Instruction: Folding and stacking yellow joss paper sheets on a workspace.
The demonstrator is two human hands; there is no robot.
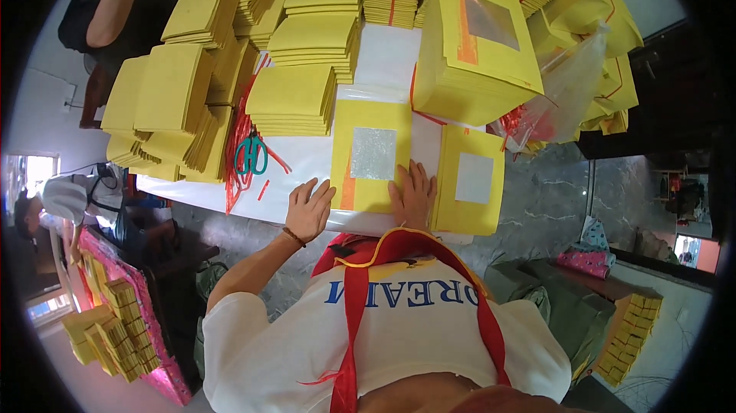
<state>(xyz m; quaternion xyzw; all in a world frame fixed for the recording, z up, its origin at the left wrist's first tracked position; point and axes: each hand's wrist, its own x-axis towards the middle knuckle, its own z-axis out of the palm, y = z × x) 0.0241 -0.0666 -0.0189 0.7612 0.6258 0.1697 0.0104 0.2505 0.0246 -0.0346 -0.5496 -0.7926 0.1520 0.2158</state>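
A yellow paper sheet (353, 118) with a silver foil square and an orange strip lies in front of me at the table's near edge. My right hand (412, 197) lies with fingers spread on its lower right edge, beside a second yellow stack (494, 183) with a pale silver square. My left hand (308, 212), a dark bracelet at its wrist, rests at the table edge just left of the sheet, fingers apart and holding nothing. Teal-handled scissors (251, 156) lie farther left on red plastic strips (240, 126).
Folded yellow paper stacks (291, 99) crowd the table's left and far side. A tall yellow block (437, 99) tied with red string stands at right, near a clear plastic bag (567, 80). Another person's arm (115, 11) shows at far left.
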